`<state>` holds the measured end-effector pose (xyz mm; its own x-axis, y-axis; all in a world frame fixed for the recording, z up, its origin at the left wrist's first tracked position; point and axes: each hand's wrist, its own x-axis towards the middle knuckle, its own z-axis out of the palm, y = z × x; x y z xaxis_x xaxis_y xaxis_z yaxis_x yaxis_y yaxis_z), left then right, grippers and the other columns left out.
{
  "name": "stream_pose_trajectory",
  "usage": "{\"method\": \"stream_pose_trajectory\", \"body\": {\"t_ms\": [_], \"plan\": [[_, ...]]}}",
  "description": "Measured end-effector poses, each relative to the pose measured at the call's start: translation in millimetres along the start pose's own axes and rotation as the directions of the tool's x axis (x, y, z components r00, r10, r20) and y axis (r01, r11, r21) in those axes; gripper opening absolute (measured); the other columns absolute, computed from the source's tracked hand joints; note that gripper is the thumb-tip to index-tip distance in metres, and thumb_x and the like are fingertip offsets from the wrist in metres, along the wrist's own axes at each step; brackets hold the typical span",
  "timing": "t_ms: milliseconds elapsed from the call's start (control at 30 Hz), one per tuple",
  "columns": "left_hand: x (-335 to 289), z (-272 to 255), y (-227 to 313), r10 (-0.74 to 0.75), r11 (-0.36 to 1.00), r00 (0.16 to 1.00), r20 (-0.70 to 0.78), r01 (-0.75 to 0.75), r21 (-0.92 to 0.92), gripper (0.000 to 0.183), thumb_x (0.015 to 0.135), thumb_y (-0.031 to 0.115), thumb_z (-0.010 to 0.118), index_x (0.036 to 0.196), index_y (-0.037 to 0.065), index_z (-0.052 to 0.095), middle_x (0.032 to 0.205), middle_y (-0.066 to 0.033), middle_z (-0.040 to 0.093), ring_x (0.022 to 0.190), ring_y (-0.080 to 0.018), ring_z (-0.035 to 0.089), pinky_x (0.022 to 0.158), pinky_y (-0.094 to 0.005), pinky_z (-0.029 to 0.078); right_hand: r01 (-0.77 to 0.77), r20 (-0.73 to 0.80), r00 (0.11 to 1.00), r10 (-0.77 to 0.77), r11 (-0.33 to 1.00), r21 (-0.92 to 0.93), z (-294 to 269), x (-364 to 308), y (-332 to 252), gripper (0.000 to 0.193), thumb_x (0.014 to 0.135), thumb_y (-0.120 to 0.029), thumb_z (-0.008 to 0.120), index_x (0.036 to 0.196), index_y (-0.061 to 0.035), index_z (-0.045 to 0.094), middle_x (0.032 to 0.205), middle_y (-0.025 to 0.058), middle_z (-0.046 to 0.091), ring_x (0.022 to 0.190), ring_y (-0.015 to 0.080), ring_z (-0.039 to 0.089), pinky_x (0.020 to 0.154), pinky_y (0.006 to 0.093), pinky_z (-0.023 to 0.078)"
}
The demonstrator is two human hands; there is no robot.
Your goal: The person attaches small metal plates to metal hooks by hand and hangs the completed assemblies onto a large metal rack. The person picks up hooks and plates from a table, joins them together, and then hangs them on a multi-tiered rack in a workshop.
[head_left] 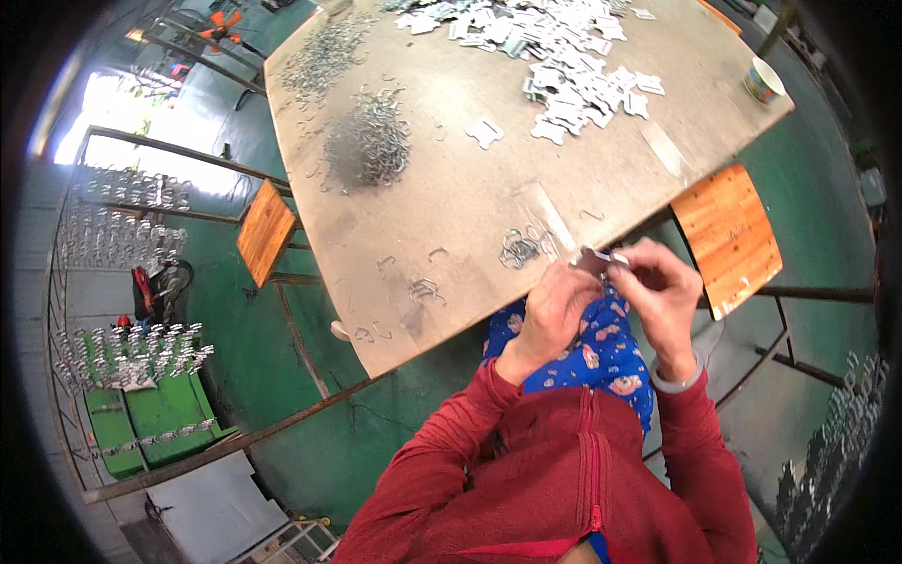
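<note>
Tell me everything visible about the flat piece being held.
The flat piece looks thin and dark grey, perhaps metal, and brighter toward its right end. The left hand and right hand grip it from either side, by the table's near edge. They hide parts, so its outline and exact tilt are unclear.

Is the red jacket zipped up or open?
Mostly zipped up: the jacket's front edges meet all the way to the zipper pull, and blue shows just beyond it.

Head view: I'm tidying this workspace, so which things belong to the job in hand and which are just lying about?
Apparently part of the job:
small flat greyish plate, between left hand and right hand;
thin curved metal hooks;
silvery-white flat notched plates.

Apparently just lying about:
multicoloured round cup;
orange-bladed fan.
</note>
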<state>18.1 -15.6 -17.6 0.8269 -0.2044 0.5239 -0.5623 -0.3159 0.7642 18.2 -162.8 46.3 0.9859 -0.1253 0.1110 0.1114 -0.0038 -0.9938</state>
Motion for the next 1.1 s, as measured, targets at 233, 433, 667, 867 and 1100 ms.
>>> {"method": "stream_pose_trajectory", "body": {"t_ms": [233, 433, 667, 867, 1100], "plan": [[59, -56, -74, -0.183, 0.926, 0.963, -0.198, 0.236, 0.294, 0.016, 0.08, 0.015, 0.065, 0.091, 0.003, 0.065, 0.087, -0.0149, 0.063, 0.085, -0.0258, 0.06, 0.072, -0.0343, 0.047, 0.158, 0.016, 0.987, -0.159, 0.986, 0.06, -5, 1, 8, 0.014, 0.069, 0.012, 0.066, 0.082, 0.0057, 0.064, 0.073, 0.0067, 0.061, 0.063, 0.0101, 0.054, 0.056, 0.0209, 0.04], [128, -101, -199, -0.213, 0.594, 0.959, -0.187, 0.279, 0.754, 0.018, 0.078, 0.017, 0.064, 0.088, 0.003, 0.069, 0.085, -0.0178, 0.062, 0.086, -0.0314, 0.057, 0.076, -0.0393, 0.045, 0.114, 0.023, 0.993, -0.116, 0.99, 0.087, -5, 1, 2, 0.015, 0.069, 0.012, 0.066, 0.083, 0.0059, 0.064, 0.072, 0.0054, 0.06, 0.063, 0.0086, 0.052, 0.054, 0.0196, 0.038], [119, -81, -203, -0.209, 0.518, 0.972, -0.11, 0.205, 0.83, 0.013, 0.08, 0.007, 0.056, 0.091, -0.001, 0.057, 0.094, -0.0184, 0.056, 0.093, -0.0328, 0.052, 0.077, -0.0422, 0.046, -0.001, -0.004, 1.0, 0.001, 0.991, 0.135, -6, -13, -2, 0.012, 0.073, 0.009, 0.066, 0.084, 0.0038, 0.065, 0.072, 0.0018, 0.059, 0.064, 0.0054, 0.052, 0.055, 0.0179, 0.039], [96, -63, -118, -0.255, 0.867, 0.962, -0.095, 0.271, 0.418, 0.013, 0.087, 0.005, 0.05, 0.095, -0.005, 0.055, 0.091, -0.0163, 0.059, 0.078, -0.0264, 0.058, 0.07, -0.0363, 0.047, -0.085, -0.042, 0.995, 0.088, 0.993, 0.081, -8, -21, -10, 0.013, 0.077, 0.003, 0.065, 0.09, 0.0027, 0.064, 0.076, 0.0007, 0.062, 0.068, 0.005, 0.057, 0.059, 0.0177, 0.045], [56, -41, 40, -0.417, 0.662, 0.876, 0.242, 0.475, -0.579, 0.018, 0.091, 0.011, 0.055, 0.1, -0.005, 0.057, 0.082, -0.0051, 0.059, 0.074, -0.0093, 0.058, 0.069, -0.0227, 0.048, -0.071, -0.069, 0.994, 0.083, 0.985, 0.159, -17, -32, -3, 0.022, 0.08, 0.002, 0.064, 0.102, 0.0023, 0.063, 0.08, 0.003, 0.065, 0.07, 0.0062, 0.059, 0.06, 0.0186, 0.047]]}}
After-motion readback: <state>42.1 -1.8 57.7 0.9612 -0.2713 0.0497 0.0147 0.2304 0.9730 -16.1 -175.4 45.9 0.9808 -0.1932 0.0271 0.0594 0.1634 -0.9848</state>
